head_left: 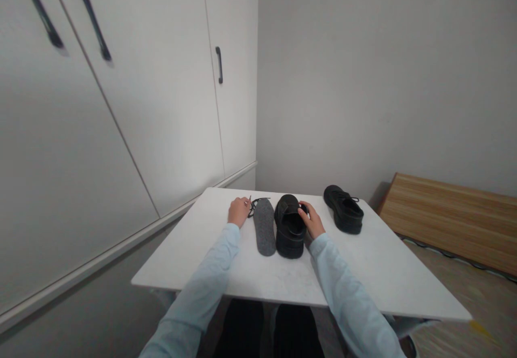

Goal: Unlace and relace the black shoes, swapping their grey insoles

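Observation:
A black shoe (pixel 290 246) stands on the white table with its heel towards me, and no lace shows across its opening. My right hand (pixel 312 221) grips the right side of the shoe's opening, thumb and fingers on the flap. Left of the shoe lies a grey insole (pixel 265 229), flat on the table. A dark shoelace (pixel 253 205) lies loosely bunched beside the insole's far end. My left hand (pixel 239 211) is closed at the lace, its fingertips pinching one end.
A second black shoe (pixel 343 210), laced, stands at the table's far right. White cabinet doors (pixel 161 78) with dark handles rise on the left, and a grey wall (pixel 363 78) stands behind. A wood-grain board (pixel 452 218) is beyond the white table (pixel 379 277) on the right.

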Tool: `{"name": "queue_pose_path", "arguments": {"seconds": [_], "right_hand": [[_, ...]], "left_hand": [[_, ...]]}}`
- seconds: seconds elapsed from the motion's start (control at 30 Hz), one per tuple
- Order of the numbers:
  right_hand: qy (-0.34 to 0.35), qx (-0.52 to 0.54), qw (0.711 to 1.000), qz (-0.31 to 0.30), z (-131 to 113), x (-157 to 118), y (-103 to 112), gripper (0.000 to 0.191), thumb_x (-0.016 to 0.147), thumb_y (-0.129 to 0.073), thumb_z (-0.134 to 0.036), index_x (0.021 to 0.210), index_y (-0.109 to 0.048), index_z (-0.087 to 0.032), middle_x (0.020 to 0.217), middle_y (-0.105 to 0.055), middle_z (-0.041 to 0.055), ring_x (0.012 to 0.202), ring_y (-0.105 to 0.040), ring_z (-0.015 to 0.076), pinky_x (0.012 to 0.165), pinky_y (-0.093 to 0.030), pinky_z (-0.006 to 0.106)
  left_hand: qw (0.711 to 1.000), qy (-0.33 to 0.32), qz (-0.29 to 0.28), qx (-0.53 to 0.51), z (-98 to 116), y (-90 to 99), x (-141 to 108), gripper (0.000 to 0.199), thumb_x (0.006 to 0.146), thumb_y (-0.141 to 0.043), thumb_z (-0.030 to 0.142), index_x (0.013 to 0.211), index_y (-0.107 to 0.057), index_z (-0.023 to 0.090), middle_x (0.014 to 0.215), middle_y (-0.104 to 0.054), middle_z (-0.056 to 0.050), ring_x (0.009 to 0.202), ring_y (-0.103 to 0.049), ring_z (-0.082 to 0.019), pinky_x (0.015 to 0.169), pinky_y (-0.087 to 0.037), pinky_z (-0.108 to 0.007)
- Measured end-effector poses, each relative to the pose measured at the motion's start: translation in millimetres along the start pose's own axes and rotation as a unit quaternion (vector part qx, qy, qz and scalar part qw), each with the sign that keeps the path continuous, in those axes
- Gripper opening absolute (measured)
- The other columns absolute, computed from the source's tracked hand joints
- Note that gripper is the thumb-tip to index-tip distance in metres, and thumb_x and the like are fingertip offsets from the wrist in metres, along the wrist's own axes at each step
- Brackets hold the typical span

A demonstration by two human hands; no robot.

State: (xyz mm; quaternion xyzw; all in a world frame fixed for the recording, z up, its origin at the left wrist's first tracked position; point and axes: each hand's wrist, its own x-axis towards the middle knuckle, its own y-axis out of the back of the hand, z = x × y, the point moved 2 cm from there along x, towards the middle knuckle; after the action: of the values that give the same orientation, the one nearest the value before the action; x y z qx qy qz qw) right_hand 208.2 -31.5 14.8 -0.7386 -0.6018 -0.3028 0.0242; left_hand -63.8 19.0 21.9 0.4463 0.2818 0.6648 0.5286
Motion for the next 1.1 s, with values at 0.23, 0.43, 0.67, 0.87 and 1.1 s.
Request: {"name": "queue_pose_path", "arguments": {"seconds": [0.23,0.43,0.67,0.87,1.1], "right_hand": [[0.007,-0.002,1.0,0.0,0.3,0.1,0.2,0.042,0.079,-0.05,-0.05,0.109,-0.057,-0.021,0.117,-0.06,0.0101,0.112,-0.052,0.0268,0.1,-0.035,0.045],[-0.001,-0.002,1.0,-0.007,0.1,-0.4,0.4,0.044,0.079,-0.049,-0.05,0.11,-0.056,-0.02,0.119,-0.059,0.011,0.112,-0.052,0.0268,0.1,-0.035,0.045],[0.003,-0.002,1.0,-0.005,5.1,0.7,-1.4,0.046,0.079,-0.049,-0.052,0.111,-0.056,-0.02,0.119,-0.059,0.0101,0.111,-0.052,0.0261,0.1,-0.035,0.044],[-0.01,-0.002,1.0,-0.016,0.8,-0.7,-1.8,0.046,0.077,-0.053,-0.052,0.111,-0.056,-0.022,0.119,-0.058,0.01,0.112,-0.051,0.0282,0.089,-0.045,0.042],[-0.021,-0.001,0.999,-0.034,-9.7,-2.4,-2.9,0.051,0.068,-0.063,-0.049,0.11,-0.057,-0.022,0.119,-0.056,0.0115,0.108,-0.052,0.0308,0.066,-0.051,0.034]], "left_hand": [[0.995,-0.009,-0.043,0.085,16.9,-10.2,-6.7,0.032,0.082,-0.052,0.044,0.098,-0.067,0.02,0.105,-0.057,-0.013,0.104,-0.05,-0.028,0.082,-0.042,-0.035],[0.991,-0.013,-0.047,0.122,22.8,-24.6,-2.1,0.037,0.08,-0.055,0.046,0.101,-0.063,0.016,0.109,-0.053,-0.015,0.107,-0.047,-0.03,0.083,-0.041,-0.038],[0.997,-0.018,0.017,0.071,30.7,-16.2,-2.3,0.035,0.081,-0.053,0.048,0.1,-0.059,0.019,0.108,-0.054,-0.013,0.107,-0.047,-0.029,0.083,-0.04,-0.037],[1.0,-0.021,-0.012,-0.012,44.7,-10.6,-0.7,0.021,0.083,-0.054,0.041,0.089,-0.058,0.021,0.089,-0.067,-0.006,0.09,-0.059,-0.022,0.075,-0.042,-0.032],[0.997,-0.046,-0.025,-0.063,63.1,9.5,-0.1,0.026,0.081,-0.057,0.023,0.105,-0.05,0.022,0.086,-0.07,-0.003,0.088,-0.063,-0.019,0.075,-0.043,-0.028]]}}
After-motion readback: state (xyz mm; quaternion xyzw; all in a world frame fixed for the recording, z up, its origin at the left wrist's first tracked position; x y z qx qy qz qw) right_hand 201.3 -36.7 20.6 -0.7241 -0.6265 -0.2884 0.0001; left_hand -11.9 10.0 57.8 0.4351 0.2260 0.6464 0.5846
